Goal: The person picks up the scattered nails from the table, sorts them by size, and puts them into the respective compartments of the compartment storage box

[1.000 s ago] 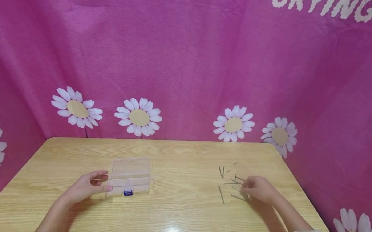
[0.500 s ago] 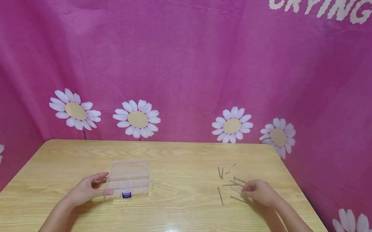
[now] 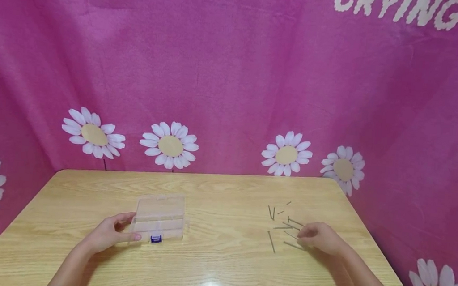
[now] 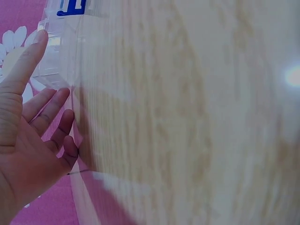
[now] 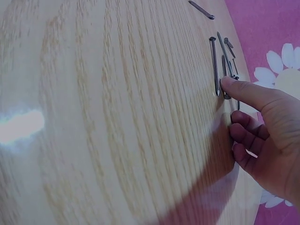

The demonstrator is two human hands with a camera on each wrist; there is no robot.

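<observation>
Over the last second almost nothing has changed; the slim dark steel nails point(image 5: 224, 51) keep their loose scatter on the pale wood-grain table point(image 3: 223, 214), so by my judgement none has left it in that span; the right hand point(image 3: 320, 237) reaches in at their right side, thumb and forefinger close together, though whether they pinch a nail I cannot tell; the left hand point(image 3: 106, 234) has its fingers loosely parted, thumb at the left front of the clear plastic box point(image 3: 171, 234), whose lid seems swung back; the nail beside the right thumb point(image 5: 215, 68) lies roughly left to right, point toward that hand; the lone nail point(image 5: 201, 9) runs roughly away from the person, head at the far end.
</observation>
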